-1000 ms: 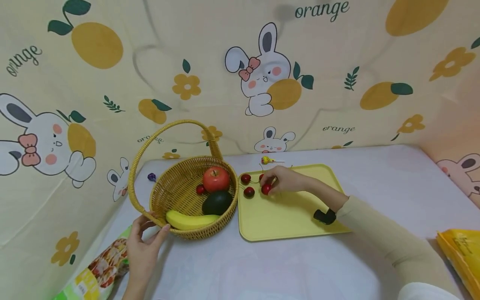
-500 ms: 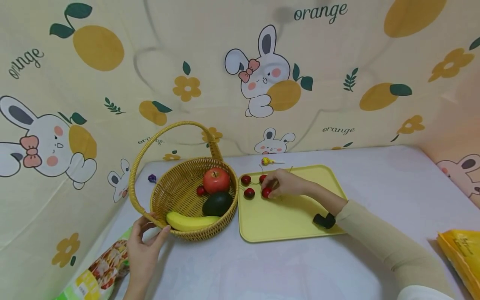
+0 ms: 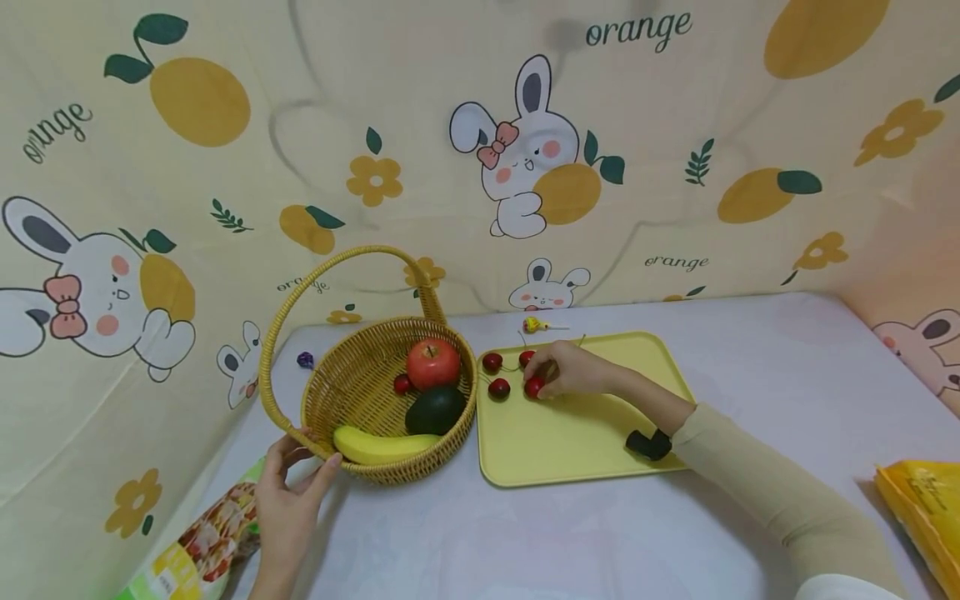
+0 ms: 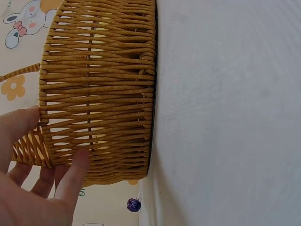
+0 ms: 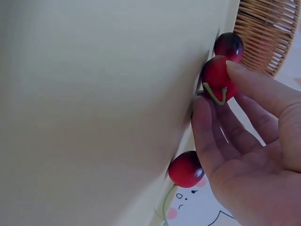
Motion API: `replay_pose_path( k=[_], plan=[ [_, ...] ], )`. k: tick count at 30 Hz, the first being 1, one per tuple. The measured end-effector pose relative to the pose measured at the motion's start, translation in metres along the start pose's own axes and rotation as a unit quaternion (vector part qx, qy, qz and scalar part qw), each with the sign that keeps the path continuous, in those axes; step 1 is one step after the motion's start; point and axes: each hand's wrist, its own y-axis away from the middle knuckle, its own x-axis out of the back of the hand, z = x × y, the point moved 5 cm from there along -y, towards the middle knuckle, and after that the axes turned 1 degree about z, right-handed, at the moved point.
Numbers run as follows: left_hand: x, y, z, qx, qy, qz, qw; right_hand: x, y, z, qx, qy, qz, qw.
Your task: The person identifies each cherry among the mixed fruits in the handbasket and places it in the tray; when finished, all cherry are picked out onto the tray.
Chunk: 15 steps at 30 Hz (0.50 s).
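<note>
My left hand (image 3: 288,500) grips the rim of a round wicker basket (image 3: 390,473) at the foot of its handle. In the left wrist view the thumb lies on the woven side (image 4: 101,94). Inside the basket are a red apple (image 3: 432,363), a dark green avocado (image 3: 435,410), a banana (image 3: 386,446) and one cherry (image 3: 402,383). Over the yellow tray (image 3: 570,450), my right hand (image 3: 573,369) pinches a red cherry (image 5: 216,77) between thumb and fingers, low at the tray surface. Other cherries lie close by: one (image 3: 498,388), another (image 3: 492,362), and a third (image 3: 527,358) partly behind the fingers.
A yellow-wrapped lollipop (image 3: 534,325) lies behind the tray, a purple one (image 3: 305,360) left of the basket. A printed food bag (image 3: 206,542) is at the front left, a yellow packet (image 3: 922,517) at the right edge. A black object (image 3: 648,444) shows beside the right sleeve.
The right hand stays at the same cherry, and the left hand keeps its hold on the basket. Only the head view shifts slightly, so the scene sits a little lower.
</note>
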Motion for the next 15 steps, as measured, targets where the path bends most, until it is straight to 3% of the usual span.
replay_pose_path(
  k=[9, 15],
  plan=[
    [0.0, 0.0, 0.0, -0.002, -0.005, 0.003, 1.0, 0.001, 0.001, 0.001, -0.002, -0.003, 0.001, 1.0],
    [0.001, 0.0, -0.001, -0.003, -0.003, 0.002, 1.0, 0.011, 0.0, -0.013, 0.028, 0.013, 0.014, 0.9994]
  ],
)
